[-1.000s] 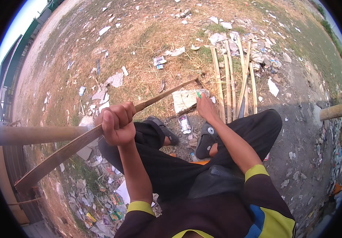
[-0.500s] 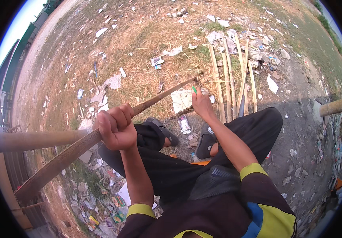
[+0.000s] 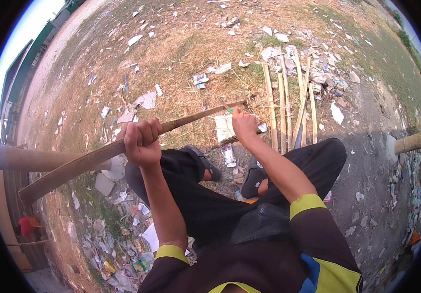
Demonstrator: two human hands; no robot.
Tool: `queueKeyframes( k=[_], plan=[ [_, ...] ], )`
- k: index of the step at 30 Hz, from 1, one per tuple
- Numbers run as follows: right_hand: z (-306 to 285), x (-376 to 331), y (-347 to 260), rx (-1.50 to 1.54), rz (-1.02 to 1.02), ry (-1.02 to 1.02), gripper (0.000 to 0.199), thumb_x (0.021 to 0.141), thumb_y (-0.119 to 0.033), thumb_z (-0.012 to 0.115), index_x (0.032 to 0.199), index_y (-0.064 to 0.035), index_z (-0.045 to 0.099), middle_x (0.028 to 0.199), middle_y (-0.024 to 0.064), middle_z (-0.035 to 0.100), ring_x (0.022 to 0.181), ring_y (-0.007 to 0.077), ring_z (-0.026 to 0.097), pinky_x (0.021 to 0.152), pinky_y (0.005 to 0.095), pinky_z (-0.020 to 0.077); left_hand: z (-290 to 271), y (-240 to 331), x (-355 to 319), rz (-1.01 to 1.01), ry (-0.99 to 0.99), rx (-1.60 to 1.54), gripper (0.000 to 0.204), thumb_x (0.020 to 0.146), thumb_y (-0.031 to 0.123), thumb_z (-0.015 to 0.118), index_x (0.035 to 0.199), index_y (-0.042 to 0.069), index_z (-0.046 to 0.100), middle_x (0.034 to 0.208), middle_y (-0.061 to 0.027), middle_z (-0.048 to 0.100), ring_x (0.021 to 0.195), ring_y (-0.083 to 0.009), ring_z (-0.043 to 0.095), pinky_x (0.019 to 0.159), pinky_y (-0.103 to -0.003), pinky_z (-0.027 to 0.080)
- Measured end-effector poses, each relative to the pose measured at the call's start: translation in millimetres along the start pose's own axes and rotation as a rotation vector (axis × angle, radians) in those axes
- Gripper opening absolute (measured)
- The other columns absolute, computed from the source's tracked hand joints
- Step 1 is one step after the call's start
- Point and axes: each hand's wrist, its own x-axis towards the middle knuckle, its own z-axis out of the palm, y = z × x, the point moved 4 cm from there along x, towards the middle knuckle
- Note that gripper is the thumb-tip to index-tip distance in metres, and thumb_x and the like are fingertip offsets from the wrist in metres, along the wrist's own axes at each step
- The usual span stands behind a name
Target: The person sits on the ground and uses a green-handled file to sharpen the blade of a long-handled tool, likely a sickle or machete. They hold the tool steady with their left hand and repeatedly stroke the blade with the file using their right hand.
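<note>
My left hand [image 3: 143, 141] is closed round a long split bamboo strip [image 3: 86, 158], which slants from the far left up to the ground ahead of me. Its far end lies just beyond my right hand [image 3: 245, 125]. That hand is closed on a small green-handled tool [image 3: 230, 111], mostly hidden by the fingers. A thin tip projects from it by the strip; whether it is a knife blade I cannot tell. Close below the right hand, a pale flat block [image 3: 224, 128] rests on the ground.
Several split bamboo strips [image 3: 282, 110] lie right of my right hand, with a dark blade-like piece [image 3: 297, 138] among them. A bamboo pole [image 3: 39, 160] passes at left; another pole [image 3: 412, 142] juts in at right. Litter [image 3: 132, 234] covers the ground. My shoes [image 3: 254, 180] are below the block.
My left hand has risen, and the strip's left end has swung up with it. My right hand has shifted slightly left along the strip. A red shape now shows at the far left.
</note>
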Motion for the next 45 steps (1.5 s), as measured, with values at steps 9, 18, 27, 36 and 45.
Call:
queueKeyframes(
  k=[9,18,27,36,45],
  plan=[
    [-42,-48,38,0.711,-0.103,0.043,0.035,0.096,-0.03,0.041,0.105,0.0035,0.048,0.079,0.0283,0.061,0.079,0.0475,0.059,0.074,0.0528,0.0446,22,-5,-11,0.058,0.221,0.019,0.04,0.098,0.023,0.036,0.06,0.015,0.024,0.046,0.0032,0.019,0.043,-0.0086,0.013,0.046,-0.029,0.02],
    [-172,-166,-45,1.05,-0.412,0.154,0.019,0.094,-0.022,0.047,0.095,-0.0027,0.049,0.06,0.0259,0.055,0.061,0.0453,0.057,0.056,0.0536,0.0439,37,-3,-19,0.082,0.319,0.055,0.041,0.098,0.023,0.036,0.059,0.015,0.023,0.046,0.0028,0.019,0.042,-0.0082,0.013,0.044,-0.028,0.018],
    [-173,-164,-50,0.994,-0.333,0.235,0.019,0.092,-0.023,0.049,0.097,-0.0038,0.051,0.056,0.0239,0.056,0.058,0.0447,0.058,0.052,0.052,0.0468,36,-3,-18,0.091,0.375,0.087,0.043,0.099,0.026,0.036,0.059,0.016,0.022,0.047,0.004,0.018,0.043,-0.0076,0.012,0.044,-0.027,0.018],
    [-170,-167,-41,0.923,-0.395,0.181,0.02,0.092,-0.023,0.05,0.097,-0.0029,0.051,0.058,0.0245,0.057,0.06,0.0444,0.059,0.054,0.0518,0.0472,38,-2,-22,0.074,0.164,0.034,0.042,0.099,0.025,0.035,0.06,0.016,0.024,0.046,0.0038,0.018,0.042,-0.0079,0.012,0.044,-0.027,0.018],
    [-165,-158,-56,0.761,-0.386,0.16,0.02,0.092,-0.022,0.048,0.097,-0.0032,0.051,0.064,0.0235,0.06,0.064,0.0438,0.062,0.058,0.051,0.0507,11,3,-21,0.046,0.084,-0.03,0.041,0.098,0.022,0.035,0.059,0.015,0.024,0.046,0.0023,0.02,0.042,-0.0094,0.013,0.045,-0.029,0.019]
  ],
)
